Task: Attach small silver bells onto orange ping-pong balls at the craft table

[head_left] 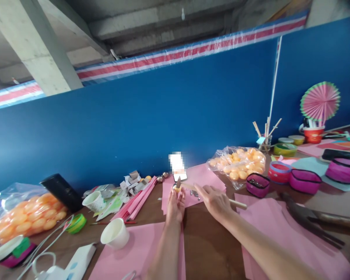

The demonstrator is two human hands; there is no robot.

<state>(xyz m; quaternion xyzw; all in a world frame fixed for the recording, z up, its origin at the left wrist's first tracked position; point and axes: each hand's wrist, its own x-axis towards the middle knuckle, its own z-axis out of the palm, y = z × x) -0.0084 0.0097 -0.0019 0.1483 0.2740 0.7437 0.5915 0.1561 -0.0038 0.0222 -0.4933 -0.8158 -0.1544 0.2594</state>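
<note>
My left hand [176,204] is near the middle of the table, its fingers wrapped round a small orange ball [177,189] with something dark and pointed standing at its top. Just to the right, my right hand [216,200] grips a light wooden stick [237,203], whose far end reaches toward the ball. Small shiny metal pieces [195,193] lie on pink paper [207,177] between and beyond the hands. Behind the ball a phone [180,177] leans upright, its screen pixelated. The exact contact between stick and ball is too small to tell.
Bags of orange balls [32,214] [242,161] sit left and right. A white paper cup [115,234] stands on pink sheets at the near left. Pink strips [137,200] lie behind it. A hammer [315,216] and purple pouches [305,181] are at the right. A blue partition [163,116] rises behind.
</note>
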